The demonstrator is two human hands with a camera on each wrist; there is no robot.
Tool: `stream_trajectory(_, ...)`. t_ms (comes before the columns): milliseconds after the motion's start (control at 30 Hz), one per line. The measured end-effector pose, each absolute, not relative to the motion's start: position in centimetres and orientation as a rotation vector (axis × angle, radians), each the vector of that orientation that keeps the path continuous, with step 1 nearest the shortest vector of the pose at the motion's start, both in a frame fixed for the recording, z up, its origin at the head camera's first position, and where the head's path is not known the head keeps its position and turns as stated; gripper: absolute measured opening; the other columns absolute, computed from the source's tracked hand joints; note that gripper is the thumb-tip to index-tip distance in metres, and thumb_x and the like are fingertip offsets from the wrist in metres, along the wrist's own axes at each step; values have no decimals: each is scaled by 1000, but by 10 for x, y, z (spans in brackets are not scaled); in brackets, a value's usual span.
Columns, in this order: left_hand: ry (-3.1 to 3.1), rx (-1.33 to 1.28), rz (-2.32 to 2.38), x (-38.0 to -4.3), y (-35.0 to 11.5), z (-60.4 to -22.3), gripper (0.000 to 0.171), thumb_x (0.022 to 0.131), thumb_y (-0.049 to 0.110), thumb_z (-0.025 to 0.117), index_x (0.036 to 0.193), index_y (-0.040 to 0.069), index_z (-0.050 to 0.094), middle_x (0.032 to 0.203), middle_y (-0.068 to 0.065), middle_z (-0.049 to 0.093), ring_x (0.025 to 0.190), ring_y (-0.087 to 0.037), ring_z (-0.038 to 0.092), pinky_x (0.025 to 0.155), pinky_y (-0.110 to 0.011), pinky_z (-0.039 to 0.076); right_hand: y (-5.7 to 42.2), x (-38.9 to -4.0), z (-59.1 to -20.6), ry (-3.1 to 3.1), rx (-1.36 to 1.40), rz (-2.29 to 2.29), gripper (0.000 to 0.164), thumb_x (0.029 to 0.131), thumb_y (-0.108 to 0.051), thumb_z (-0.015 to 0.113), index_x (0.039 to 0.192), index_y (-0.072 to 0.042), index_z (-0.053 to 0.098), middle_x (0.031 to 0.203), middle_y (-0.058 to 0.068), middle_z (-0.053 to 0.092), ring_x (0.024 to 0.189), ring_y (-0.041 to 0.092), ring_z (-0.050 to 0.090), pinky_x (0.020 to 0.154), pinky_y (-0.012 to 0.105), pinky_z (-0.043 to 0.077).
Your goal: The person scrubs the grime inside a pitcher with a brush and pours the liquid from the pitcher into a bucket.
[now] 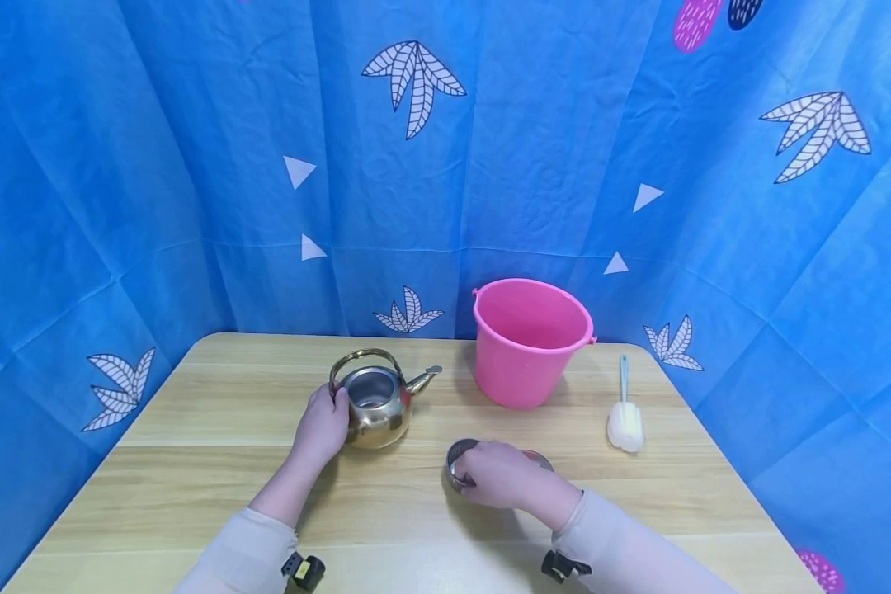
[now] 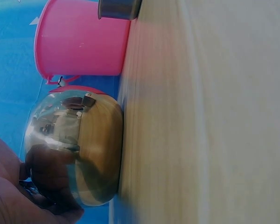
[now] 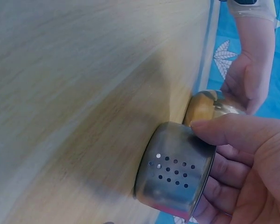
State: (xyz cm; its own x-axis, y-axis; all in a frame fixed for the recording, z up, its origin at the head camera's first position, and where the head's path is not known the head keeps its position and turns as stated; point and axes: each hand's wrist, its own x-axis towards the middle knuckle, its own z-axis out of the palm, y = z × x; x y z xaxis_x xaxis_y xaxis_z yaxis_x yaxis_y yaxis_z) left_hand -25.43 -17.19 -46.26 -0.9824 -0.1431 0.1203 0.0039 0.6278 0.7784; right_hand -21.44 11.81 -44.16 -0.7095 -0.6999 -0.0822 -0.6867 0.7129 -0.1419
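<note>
A gold-coloured metal kettle (image 1: 380, 419) stands upright and lidless on the table, its spout pointing right. My left hand (image 1: 322, 424) grips it where the arched handle meets the body on the left side. In the left wrist view the kettle's shiny body (image 2: 79, 149) mirrors the hand and table. My right hand (image 1: 503, 473) pinches the rim of a small steel strainer cup (image 3: 172, 170), thumb on the outer wall and the other fingers over the rim. Rows of round holes show in its side. Behind this hand, a round metal piece (image 1: 539, 459) with a reddish edge is mostly hidden.
A pink bucket (image 1: 521, 375) stands at the back, right of the kettle. Farther right lies a white sponge brush (image 1: 626, 426) with a pale blue handle. The wooden table (image 1: 215, 412) is enclosed by a blue patterned curtain (image 1: 401, 190) at the back and sides.
</note>
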Motion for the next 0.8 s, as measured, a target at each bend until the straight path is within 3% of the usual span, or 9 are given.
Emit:
stream_trajectory(467,-2680,120,-1274,-253,-171,-462,51,107,22,30,139,-17,39,137,-39,44,131,-52,42,110,-61,33,118,-215,-437,2745,-1138,-200,33,84,-18,77,63,-24,52,60,-13,43,59,6,43,59,24,42)
stream_trajectory(667,-2682,120,-1277,-254,-172,-463,51,107,22,30,139,-16,39,138,-39,43,132,-52,41,111,-61,32,119,-214,-431,2741,-1094,-244,7,84,-21,77,80,-24,73,70,-18,57,66,3,52,66,25,49)
stream_trajectory(800,-2690,123,-1271,-254,-171,-462,51,107,22,30,140,-16,39,138,-39,43,132,-52,41,111,-61,32,119,-214,-428,2751,-1078,-271,5,84,-20,78,89,-21,77,76,-16,63,70,3,57,70,25,52)
